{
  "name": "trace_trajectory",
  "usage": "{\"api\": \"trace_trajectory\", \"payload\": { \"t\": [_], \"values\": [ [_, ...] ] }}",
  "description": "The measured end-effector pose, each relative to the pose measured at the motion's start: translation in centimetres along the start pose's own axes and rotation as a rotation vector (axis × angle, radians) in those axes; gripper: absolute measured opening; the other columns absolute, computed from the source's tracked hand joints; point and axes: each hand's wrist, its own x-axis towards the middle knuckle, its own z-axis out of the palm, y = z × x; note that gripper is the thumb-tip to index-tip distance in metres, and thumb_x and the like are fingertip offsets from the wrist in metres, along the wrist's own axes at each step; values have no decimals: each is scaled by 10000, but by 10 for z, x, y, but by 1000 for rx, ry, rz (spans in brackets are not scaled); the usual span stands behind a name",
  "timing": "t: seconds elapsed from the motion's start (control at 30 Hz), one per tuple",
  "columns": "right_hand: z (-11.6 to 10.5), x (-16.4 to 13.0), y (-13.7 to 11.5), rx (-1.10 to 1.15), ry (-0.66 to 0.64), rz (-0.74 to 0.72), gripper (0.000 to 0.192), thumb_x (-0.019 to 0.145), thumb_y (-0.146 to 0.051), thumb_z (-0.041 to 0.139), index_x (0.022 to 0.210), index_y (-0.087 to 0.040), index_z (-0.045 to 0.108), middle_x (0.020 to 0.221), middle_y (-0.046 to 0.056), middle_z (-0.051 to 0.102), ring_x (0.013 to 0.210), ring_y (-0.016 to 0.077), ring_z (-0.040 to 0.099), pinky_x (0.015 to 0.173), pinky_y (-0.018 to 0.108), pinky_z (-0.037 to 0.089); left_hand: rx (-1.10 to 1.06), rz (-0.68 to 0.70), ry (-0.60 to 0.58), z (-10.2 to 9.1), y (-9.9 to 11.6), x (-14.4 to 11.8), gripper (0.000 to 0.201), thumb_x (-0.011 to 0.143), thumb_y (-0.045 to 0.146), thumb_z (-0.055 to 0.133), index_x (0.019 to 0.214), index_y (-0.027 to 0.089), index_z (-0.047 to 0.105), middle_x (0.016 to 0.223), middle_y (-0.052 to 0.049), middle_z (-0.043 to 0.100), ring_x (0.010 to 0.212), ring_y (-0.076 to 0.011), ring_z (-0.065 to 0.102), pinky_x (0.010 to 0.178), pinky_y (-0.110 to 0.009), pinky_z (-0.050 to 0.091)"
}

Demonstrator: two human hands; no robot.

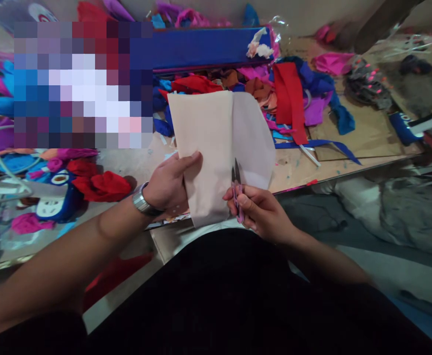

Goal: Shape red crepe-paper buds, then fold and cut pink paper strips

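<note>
My left hand (173, 180) grips the left edge of a folded piece of cream fabric (206, 133), thumb on top and fingers underneath. A paler, translucent white layer (251, 130) with a rounded outline spreads out on the fabric's right side. In my right hand (262, 209) is a small pair of scissors (237, 185) with pinkish handles. Their dark blades point away from me along the fold where the cream fabric meets the white layer. The blades look nearly closed, and I cannot tell whether they touch the cloth.
A long blue box (201, 47) lies behind a heap of coloured scraps, including a red strip (289, 101). Crumpled red cloth (103, 186) and a blue-and-white item (55, 202) are at left. Brown cardboard (360, 135) lies near the table's right edge. A pixelated patch hides the upper left.
</note>
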Motion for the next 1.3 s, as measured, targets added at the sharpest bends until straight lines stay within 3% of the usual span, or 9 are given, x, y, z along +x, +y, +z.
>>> {"api": "trace_trajectory", "payload": {
  "t": [0.13,0.47,0.73,0.93,1.1,1.3],
  "values": [
    [-1,-1,3,-11,-9,-9,346,1007,-494,715,983,-150,688,850,22,612,599,63,479,459,193,317,13,12,63,2,1,0,276,842,228,720,1105,146,742,1059,-128,808,1180,-367,750,1013,-504,624],
    [0,5,-5,-17,-15,16,374,992,-516,720,1051,-147,699,859,22,611,570,63,463,420,193,279,13,-55,-58,3,-2,-4,286,832,261,729,1088,134,743,996,-141,805,1114,-385,769,964,-516,640],
    [1,4,-6,-62,-45,21,343,1018,-465,701,984,-124,721,968,78,715,543,33,460,414,195,273,42,-52,-21,2,0,-4,184,830,263,734,970,147,757,919,-119,795,1096,-391,770,920,-514,656],
    [-4,1,-4,-101,-14,40,345,1038,-477,674,1094,-140,718,1000,55,733,425,-3,449,392,206,303,55,-66,-36,0,-3,-4,205,829,290,768,980,151,760,945,-119,800,1134,-409,756,945,-534,653],
    [-6,3,-2,-89,-6,13,328,1051,-473,665,1099,-152,711,965,33,704,428,-1,438,390,205,313,38,-100,-50,1,-4,-5,268,828,327,774,1027,148,755,948,-125,800,1131,-450,745,937,-589,651],
    [-3,2,-4,-80,-19,5,331,1048,-471,669,1011,-143,692,924,12,677,425,-10,444,394,196,297,21,-141,-74,0,-4,-4,276,846,327,740,1048,139,751,940,-134,795,1132,-423,754,940,-556,650]
  ]
}}
